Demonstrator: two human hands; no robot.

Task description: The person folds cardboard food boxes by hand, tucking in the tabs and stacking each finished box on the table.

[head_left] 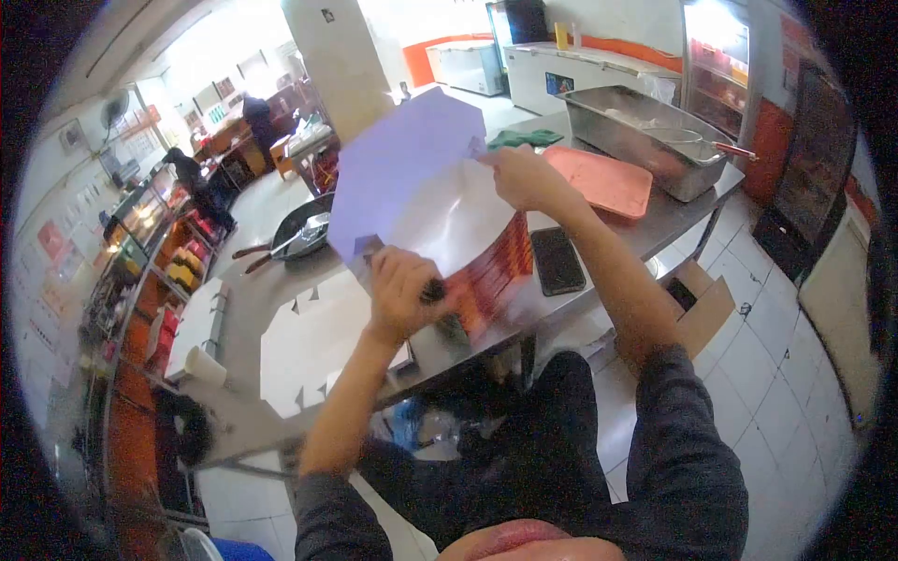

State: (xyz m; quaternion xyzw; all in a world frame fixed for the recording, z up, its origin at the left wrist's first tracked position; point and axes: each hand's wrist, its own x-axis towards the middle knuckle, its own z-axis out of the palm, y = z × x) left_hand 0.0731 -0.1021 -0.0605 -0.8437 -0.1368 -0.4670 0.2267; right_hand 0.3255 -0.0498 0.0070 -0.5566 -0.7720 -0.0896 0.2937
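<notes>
A cardboard food box (456, 220), partly folded up, tilts above the metal table between my hands. Its inside is pale, one panel looks purple, and the near side carries a red and yellow print. My left hand (402, 292) is closed on its near left corner, by a dark patch. At the far right corner, my right hand (528, 178) pinches the edge. Flat white box blanks (313, 341) with notched edges lie on the table below my left hand. The lower printed side is blurred.
A phone (558, 261) and an orange tray (603, 182) lie right of the box. Behind stands a deep metal pan (645, 140) with a strainer. A dark frying pan (304, 229), a binder (196, 327) and a paper cup (204, 366) sit leftward. People are in the background.
</notes>
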